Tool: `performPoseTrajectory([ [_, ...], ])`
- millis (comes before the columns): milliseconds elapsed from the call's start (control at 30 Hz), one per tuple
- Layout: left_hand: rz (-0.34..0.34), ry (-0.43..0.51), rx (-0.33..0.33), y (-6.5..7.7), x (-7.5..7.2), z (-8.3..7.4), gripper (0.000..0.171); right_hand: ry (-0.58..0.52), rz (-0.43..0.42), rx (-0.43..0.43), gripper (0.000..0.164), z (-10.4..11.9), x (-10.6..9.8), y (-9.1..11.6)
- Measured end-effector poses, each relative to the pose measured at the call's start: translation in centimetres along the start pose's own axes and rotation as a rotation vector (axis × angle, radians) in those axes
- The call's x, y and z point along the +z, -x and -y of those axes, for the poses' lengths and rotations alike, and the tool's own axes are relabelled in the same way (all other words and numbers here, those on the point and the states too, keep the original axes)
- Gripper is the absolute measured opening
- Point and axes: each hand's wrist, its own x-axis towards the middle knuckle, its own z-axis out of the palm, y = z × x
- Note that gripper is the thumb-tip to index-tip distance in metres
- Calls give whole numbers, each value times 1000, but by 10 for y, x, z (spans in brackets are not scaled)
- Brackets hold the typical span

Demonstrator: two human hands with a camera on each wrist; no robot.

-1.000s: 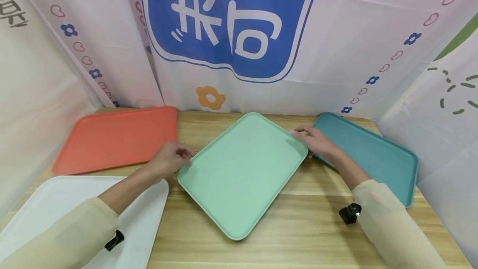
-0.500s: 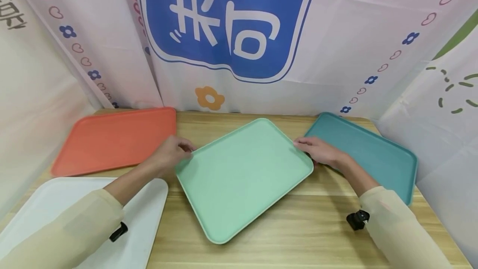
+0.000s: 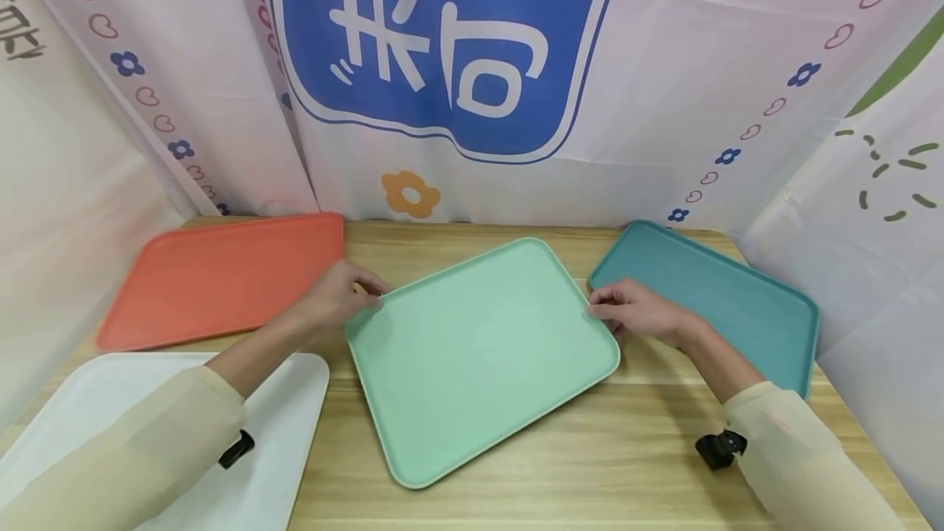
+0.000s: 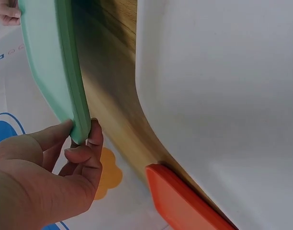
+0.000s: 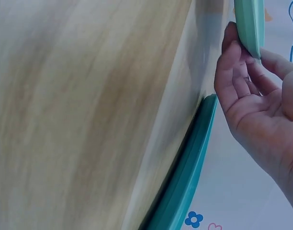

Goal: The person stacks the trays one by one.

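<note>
A light green tray (image 3: 483,359) is held by both hands over the middle of the wooden table, turned at an angle. My left hand (image 3: 341,295) pinches its upper left edge; in the left wrist view the thumb lies on the upper face and the fingers curl beneath the rim of the green tray (image 4: 72,81). My right hand (image 3: 637,314) pinches the right edge. From the right wrist view, its fingers (image 5: 228,72) are under the green tray (image 5: 250,28), which is raised off the table there.
An orange-red tray (image 3: 221,281) lies at the back left. In front of it is a white tray (image 3: 288,424), partly under the left sleeve. A teal tray (image 3: 730,301) lies at the right, partly behind the right hand. Printed cloth (image 3: 664,88) stands behind the table (image 3: 590,465).
The green tray has turned clockwise, its near corner swinging left and its far corner right. The right hand has moved nearer the person; the left hand has shifted slightly away.
</note>
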Motion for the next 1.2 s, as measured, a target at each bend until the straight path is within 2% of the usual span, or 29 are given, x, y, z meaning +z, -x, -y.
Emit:
performPoseTrajectory([
  [300,10,-15,14,-7,3,-1,13,-92,52,20,32,-2,0,6],
  [433,7,7,-2,-8,3,-1,12,-130,58,18,35,-3,1,8],
  [800,15,79,-64,-7,0,-2,22,-155,-16,61,42,3,11,17],
  [1033,15,118,-101,-9,1,3,29,-181,-33,41,27,1,12,21],
  [1200,38,196,-168,-9,2,7,39,-185,-53,38,26,-2,10,23],
])
